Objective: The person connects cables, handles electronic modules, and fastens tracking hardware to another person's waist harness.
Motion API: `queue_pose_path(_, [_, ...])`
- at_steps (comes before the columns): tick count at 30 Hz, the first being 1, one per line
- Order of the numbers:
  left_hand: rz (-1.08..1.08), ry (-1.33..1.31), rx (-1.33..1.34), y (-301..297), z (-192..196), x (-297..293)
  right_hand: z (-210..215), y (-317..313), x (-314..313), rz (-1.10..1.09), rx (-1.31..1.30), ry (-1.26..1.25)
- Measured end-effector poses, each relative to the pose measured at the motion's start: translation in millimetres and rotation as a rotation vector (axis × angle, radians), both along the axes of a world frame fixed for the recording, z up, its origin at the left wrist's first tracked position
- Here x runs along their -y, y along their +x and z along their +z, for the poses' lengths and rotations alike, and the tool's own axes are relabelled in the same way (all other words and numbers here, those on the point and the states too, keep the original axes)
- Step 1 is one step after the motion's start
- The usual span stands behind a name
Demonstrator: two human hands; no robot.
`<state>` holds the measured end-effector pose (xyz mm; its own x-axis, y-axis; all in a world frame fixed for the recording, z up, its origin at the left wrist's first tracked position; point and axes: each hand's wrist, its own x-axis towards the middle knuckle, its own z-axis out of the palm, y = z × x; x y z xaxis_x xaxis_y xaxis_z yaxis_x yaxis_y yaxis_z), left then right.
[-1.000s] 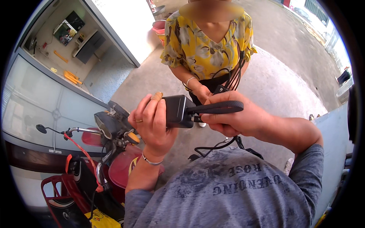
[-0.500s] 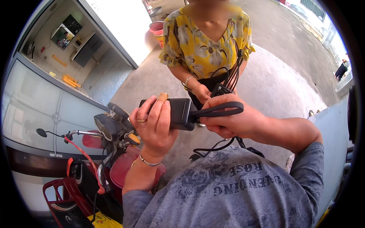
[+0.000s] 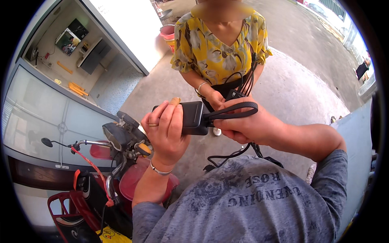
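My left hand (image 3: 167, 131) is wrapped around a black power bank (image 3: 193, 118), held level in front of my chest, with a ring and a tan finger wrap on its fingers. At the power bank's right end, my right hand (image 3: 245, 123) is closed with fingers pinched. A black strap loop (image 3: 239, 109) sticks out from that end over my right hand. What the right fingertips grip is hidden behind the hand. Black cables (image 3: 227, 158) hang below my right hand, against my grey shirt.
Facing me, a person in a yellow floral blouse (image 3: 223, 52) holds a small black box (image 3: 235, 94) with several cables. A red scooter (image 3: 87, 202) stands at lower left, beside glass doors (image 3: 36, 117). Buckets (image 3: 167, 32) stand by the white wall.
Both hands and the power bank have risen very slightly in view. The grips look the same, and the other person has barely moved.
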<state>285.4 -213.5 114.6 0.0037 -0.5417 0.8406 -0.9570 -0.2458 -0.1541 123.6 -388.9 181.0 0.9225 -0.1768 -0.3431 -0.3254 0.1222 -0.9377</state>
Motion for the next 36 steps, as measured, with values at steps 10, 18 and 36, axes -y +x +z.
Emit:
queue_pose_path(10, [-0.048,-0.064,-0.178,-4.5,-3.9,-1.0,1.5,-3.4,1.2,0.022,0.01,0.025])
queue_pose_path(18, [-0.62,-0.057,-1.927,-10.7,-25.5,-9.3,-11.8,-3.3,46.4,-0.009,0.335,-0.232])
queue_pose_path(36, [-1.467,-0.451,-2.339,-63.1,-104.7,-6.5,-4.6,-9.0,40.2,-0.482,0.908,0.712])
